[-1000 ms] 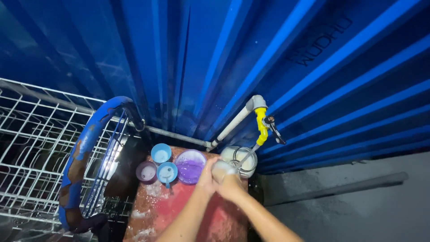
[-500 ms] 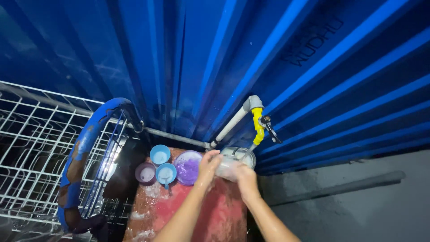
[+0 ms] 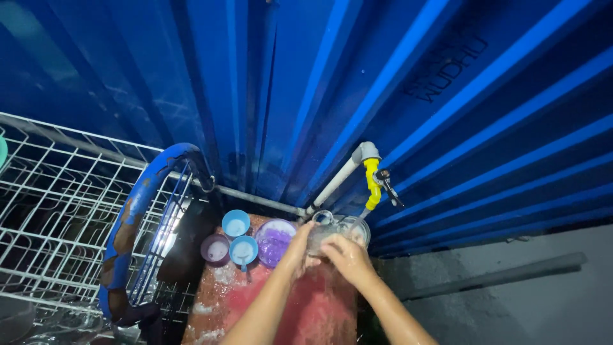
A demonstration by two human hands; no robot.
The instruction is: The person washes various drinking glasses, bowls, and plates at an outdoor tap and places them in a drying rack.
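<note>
Since 0.5 s ago: glass tipped up, mouth now toward tap; hands closer together. Corrugated blue metal wall [image 3: 447, 83] behind, white wire rack [image 3: 57, 211] at left. Wet red counter [image 3: 306, 306]: purple plastic bowl [image 3: 274, 239] and small blue cups [image 3: 235, 223] at far edge. Step looks like rinsing. Clear drinking glass [image 3: 322, 229], wet, held over counter's far-right corner under yellow-handled tap [image 3: 373, 182]. Left hand [image 3: 299, 249] and right hand [image 3: 345, 255] fingers wrapped round it. Next prob needs firm grip, slippery.

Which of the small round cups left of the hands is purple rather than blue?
The small purple round cup, leftmost of the three; the two light blue plastic cups sit right of it.
</note>
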